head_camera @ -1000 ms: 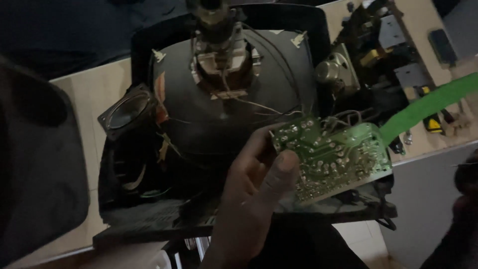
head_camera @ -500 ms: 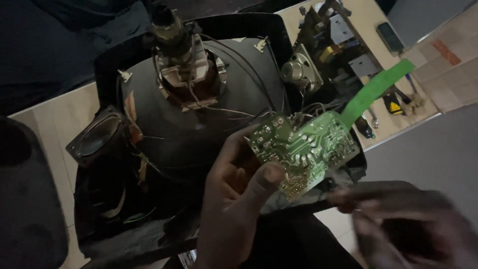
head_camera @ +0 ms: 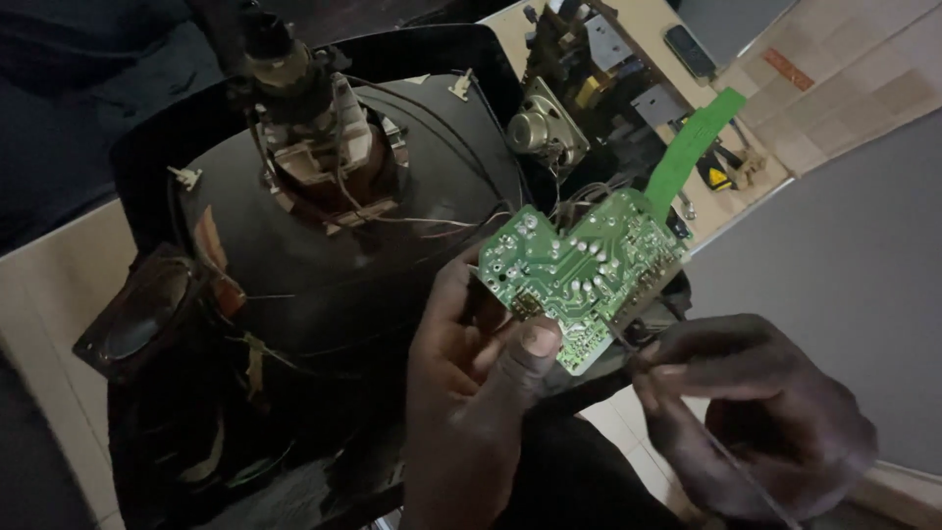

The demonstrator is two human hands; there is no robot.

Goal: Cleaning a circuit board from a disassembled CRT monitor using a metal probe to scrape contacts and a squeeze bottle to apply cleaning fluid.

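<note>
My left hand holds a small green circuit board by its lower left edge, thumb pressed on its solder side. Thin wires run from the board's top to the black picture tube of an opened television. My right hand is at the lower right, fingers pinched on a thin dark rod-like tool whose tip meets the board's lower right edge. The tube's neck with its copper coil points up at the upper left.
A round speaker and other electronic parts lie on a light wooden table at the top right. A green strip sticks out past the board. Another speaker sits on the set's left side.
The view has swung, shifting the television leftward. My right hand has come into sight at the lower right and brought a thin tool up to the board's edge.
</note>
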